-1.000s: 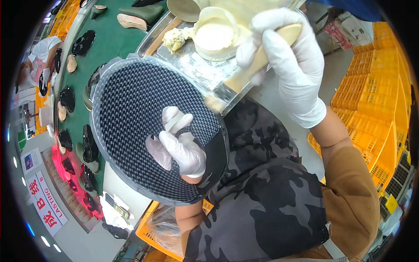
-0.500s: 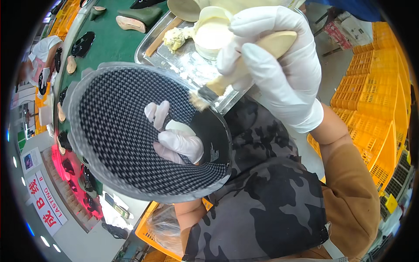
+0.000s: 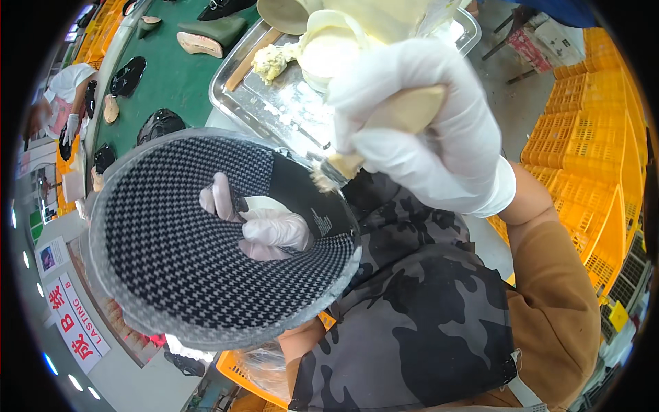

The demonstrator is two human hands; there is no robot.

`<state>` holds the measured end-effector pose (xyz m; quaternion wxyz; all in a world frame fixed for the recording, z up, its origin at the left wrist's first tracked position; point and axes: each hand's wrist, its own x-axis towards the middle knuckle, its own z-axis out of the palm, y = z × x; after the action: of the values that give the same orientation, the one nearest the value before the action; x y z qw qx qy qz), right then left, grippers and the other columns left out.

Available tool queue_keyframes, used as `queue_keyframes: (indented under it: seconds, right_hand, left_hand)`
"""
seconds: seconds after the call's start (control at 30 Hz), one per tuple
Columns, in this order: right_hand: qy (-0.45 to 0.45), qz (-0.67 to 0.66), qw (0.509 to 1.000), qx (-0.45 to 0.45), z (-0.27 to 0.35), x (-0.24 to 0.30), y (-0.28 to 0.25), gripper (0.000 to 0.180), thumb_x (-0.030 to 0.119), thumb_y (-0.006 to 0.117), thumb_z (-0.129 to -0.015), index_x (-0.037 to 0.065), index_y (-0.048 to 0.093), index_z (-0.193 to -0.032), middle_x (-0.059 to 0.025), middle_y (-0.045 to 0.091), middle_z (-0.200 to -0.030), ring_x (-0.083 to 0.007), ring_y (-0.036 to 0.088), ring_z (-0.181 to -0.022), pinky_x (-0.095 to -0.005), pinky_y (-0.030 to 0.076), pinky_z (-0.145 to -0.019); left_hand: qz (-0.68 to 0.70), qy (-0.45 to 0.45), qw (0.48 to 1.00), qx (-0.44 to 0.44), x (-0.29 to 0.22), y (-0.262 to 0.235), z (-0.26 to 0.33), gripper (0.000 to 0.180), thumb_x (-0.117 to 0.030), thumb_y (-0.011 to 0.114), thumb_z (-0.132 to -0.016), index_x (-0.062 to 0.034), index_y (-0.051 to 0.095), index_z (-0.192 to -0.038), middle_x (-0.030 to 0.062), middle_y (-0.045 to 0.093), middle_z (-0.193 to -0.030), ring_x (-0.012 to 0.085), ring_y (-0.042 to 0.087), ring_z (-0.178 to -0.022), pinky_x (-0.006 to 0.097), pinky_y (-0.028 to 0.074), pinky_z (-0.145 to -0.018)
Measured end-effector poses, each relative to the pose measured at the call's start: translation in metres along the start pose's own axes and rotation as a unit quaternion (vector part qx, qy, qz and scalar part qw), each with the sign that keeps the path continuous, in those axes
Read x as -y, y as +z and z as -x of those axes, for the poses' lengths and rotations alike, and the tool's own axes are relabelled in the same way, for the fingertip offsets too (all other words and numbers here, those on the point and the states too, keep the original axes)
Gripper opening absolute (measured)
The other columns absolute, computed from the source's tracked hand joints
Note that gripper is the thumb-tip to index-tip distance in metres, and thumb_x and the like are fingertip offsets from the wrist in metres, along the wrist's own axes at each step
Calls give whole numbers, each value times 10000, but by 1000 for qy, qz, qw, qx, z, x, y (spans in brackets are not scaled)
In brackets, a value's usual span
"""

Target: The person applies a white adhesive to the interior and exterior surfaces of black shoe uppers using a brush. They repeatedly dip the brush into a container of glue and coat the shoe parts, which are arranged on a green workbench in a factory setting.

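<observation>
On the right we see stacked yellow crates (image 3: 576, 151), and on the left a green worktop (image 3: 178, 79) that curves away. We look down past a camouflage apron (image 3: 419, 309) to a houndstooth-lined piece (image 3: 165, 226), apparently a shoe upper, held up in front of the worktop's near right part; it is spread open, lining toward us, with a black panel (image 3: 302, 189) on its right side. Just beyond it lies a metal tray (image 3: 264, 103), its near left edge partly hidden by the piece.

The right hand (image 3: 446, 130), in a white glove, hangs over the tray's near right edge, fingers closed around the handle of a brush (image 3: 410, 113). The left hand (image 3: 274, 230), also gloved, shows in the middle of the lining, thumb and fingers curled in on the folded material; we cannot make out every point of contact.

On the worktop, just outside the tray's far left edge, we find a green shoe last (image 3: 220, 29). A pale cup (image 3: 329, 24) of white paste stands toward the tray's far side. The brush's bristles are at the piece's upper right rim; whether they touch it, we cannot tell. A yellowish lump (image 3: 270, 63) sits just left of the cup, and a wooden stick (image 3: 241, 73) lies along the tray's left edge.
</observation>
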<state>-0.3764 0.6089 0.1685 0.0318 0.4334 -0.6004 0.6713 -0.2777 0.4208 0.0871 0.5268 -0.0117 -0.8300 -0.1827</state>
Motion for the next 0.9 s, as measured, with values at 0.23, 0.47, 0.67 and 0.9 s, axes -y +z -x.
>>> queue_keyframes:
  seconds: [0.23,0.47,0.67,0.9]
  right_hand:
    - [129,-156,979,-25,9,19,-11,236,161,569,-895,25,449,-1046,-106,602,-764,-89,519,-531,-193,424,-480]
    - [142,-265,949,-99,19,30,0,323,278,623,-874,46,439,-1005,-146,607,-728,-115,520,-455,-199,433,-419]
    - [132,-221,964,-67,42,6,-6,246,171,594,-880,42,431,-1012,-141,614,-788,-107,558,-542,-198,471,-496]
    - [105,-242,963,-47,28,18,-14,227,137,600,-872,41,450,-1013,-133,623,-805,-123,589,-635,-213,485,-562]
  left_hand:
    - [-8,26,998,-58,-5,15,0,308,-205,255,-992,-2,434,-1139,281,510,-1168,373,449,-1177,459,296,-1043]
    - [-18,101,985,-139,-2,5,6,199,-158,286,-987,-33,422,-1062,309,525,-1121,421,444,-1186,527,296,-1022]
    - [26,121,977,-174,-5,6,6,129,-114,308,-981,-47,413,-1013,324,537,-1075,462,440,-1188,577,310,-997]
    - [-135,133,979,78,-21,-28,3,373,-118,279,-992,-40,248,-1356,202,395,-1334,394,521,-1120,507,298,-1058]
